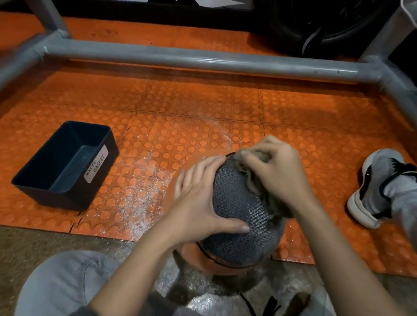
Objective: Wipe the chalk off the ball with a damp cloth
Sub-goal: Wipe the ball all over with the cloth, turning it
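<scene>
Grey-trousered lap (62, 285), near edge. Orange-and-grey textured basketball (241, 219): on floor between the legs. Left hand (194, 200): flat, fingers straight, steadying ball's left side. Right hand (275, 169): clutching brownish crumpled cloth (272, 208) against far top. Step: wiping. Next, probably: rotate ball, rub unwiped panels.

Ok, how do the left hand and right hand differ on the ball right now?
The left hand lies open-fingered against the left side of the ball, thumb across its grey panel; the right hand curls its fingers round the cloth. The left hand holds nothing; the right hand presses the cloth on the ball's far top. Both bear on the ball.
</scene>
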{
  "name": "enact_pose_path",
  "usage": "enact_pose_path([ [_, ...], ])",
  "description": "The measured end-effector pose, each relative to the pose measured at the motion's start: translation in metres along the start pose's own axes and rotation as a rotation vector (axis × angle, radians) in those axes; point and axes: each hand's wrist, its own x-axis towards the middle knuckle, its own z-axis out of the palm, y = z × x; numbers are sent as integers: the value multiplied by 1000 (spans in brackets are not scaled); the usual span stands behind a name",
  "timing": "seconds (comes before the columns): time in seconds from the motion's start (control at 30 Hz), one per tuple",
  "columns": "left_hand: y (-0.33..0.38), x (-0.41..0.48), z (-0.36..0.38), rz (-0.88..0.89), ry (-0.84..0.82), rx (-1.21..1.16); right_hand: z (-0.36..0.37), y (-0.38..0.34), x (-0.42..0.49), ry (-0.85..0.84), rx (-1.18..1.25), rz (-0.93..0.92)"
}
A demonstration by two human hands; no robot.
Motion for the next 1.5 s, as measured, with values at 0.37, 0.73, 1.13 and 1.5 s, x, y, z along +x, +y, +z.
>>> enact_pose_path([
  [0.37,8,4,-1,-10,-28,47,-6,15,-4,90,-189,142],
  [0.73,5,3,-2,6,-23,7,-7,50,-4,54,65,306],
  [1.13,17,17,3,-16,5,20,3,-25,-11,13,-356,-136],
  [1.5,17,12,6,9,10,55,-6,33,-6,142,-101,200],
])
